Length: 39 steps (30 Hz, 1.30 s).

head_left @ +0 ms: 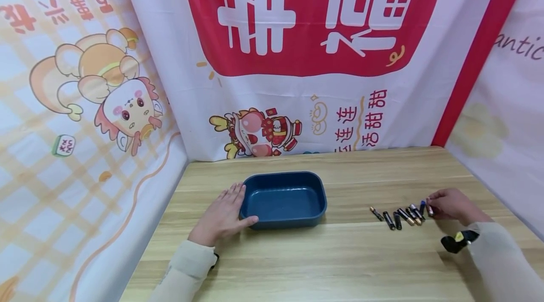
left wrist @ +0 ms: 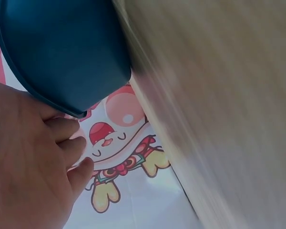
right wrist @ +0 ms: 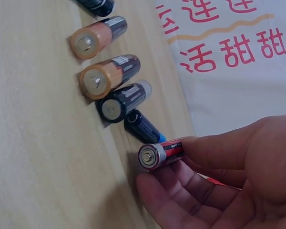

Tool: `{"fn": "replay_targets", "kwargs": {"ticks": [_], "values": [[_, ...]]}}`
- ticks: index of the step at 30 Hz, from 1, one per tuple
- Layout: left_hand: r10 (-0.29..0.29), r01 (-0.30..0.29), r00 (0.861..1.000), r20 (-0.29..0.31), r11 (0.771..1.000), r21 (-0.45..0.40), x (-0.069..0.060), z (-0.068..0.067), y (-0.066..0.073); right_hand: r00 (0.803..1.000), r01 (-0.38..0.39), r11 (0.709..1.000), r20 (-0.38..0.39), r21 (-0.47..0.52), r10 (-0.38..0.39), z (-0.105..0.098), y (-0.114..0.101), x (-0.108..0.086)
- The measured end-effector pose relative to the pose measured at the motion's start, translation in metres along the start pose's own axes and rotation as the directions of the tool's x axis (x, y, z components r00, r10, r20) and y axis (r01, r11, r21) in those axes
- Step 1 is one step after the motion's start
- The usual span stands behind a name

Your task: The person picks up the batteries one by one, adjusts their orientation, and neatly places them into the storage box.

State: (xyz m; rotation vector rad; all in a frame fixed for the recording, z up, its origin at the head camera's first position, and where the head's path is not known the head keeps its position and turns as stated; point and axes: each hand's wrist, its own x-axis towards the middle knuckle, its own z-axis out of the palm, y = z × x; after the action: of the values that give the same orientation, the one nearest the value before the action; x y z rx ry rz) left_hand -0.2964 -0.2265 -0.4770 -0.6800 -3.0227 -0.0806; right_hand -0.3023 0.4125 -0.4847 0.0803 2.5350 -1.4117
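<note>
Right hand [head_left: 449, 205] pinches 1 red battery [right wrist: 161, 153], thumb against fingers, beside other batteries [head_left: 405, 216] — over the feed, I judge a slack grip could roll it into them. Left hand [head_left: 223, 217], fingers extended, touches blue box [head_left: 284, 223]; a push could slide it. Batteries smooth, cylindrical; box glossy, round-cornered; table [head_left: 340, 264] wood-grained

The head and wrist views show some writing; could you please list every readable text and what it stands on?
"幸福": back hanging, big white characters.
"运连连": same hanging, first character partly hidden.
"活甜甜": same hanging.
"Forever happy": left hanging, upside down.
"antic": right hanging, beginning hidden.
Not surely readable: left hanging's red characters and green tile.
Batteries: labels too small or blurred.
</note>
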Motion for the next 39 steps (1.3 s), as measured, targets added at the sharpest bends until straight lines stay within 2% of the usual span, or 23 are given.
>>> {"fn": "replay_targets", "kwargs": {"ticks": [2, 8, 14, 20, 24, 34, 39], "values": [[-0.008, 0.008, 1.000, 0.005, 1.000, -0.011, 0.002, 0.001, 0.001, 1.000, 0.000, 0.999, 0.009, 0.041, -0.001, -0.001, -0.001, -0.001], [-0.020, 0.020, 0.999, 0.026, 1.000, -0.011, 0.007, 0.001, 0.004, 1.000, 0.029, 0.999, -0.005, 0.046, -0.029, 0.001, -0.002, -0.001], [-0.007, 0.007, 1.000, 0.014, 1.000, 0.005, 0.012, 0.000, 0.006, 0.999, 0.020, 0.993, 0.040, 0.114, -0.024, 0.005, -0.007, -0.001], [-0.013, 0.013, 1.000, 0.021, 1.000, -0.023, 0.011, 0.001, 0.007, 0.992, 0.025, 0.964, 0.109, 0.263, -0.056, 0.012, -0.017, 0.002], [-0.019, 0.019, 1.000, 0.018, 0.999, -0.025, 0.009, 0.002, 0.008, 0.991, 0.022, 0.949, 0.121, 0.313, -0.063, 0.016, -0.024, 0.003], [-0.014, 0.015, 1.000, 0.021, 0.999, -0.045, 0.006, 0.004, 0.008, 0.990, 0.024, 0.939, 0.124, 0.344, -0.070, 0.032, -0.031, 0.010], [-0.023, 0.023, 1.000, 0.011, 0.999, -0.044, 0.004, 0.001, 0.004, 0.990, 0.032, 0.942, 0.118, 0.334, -0.076, 0.040, -0.045, 0.018]]}}
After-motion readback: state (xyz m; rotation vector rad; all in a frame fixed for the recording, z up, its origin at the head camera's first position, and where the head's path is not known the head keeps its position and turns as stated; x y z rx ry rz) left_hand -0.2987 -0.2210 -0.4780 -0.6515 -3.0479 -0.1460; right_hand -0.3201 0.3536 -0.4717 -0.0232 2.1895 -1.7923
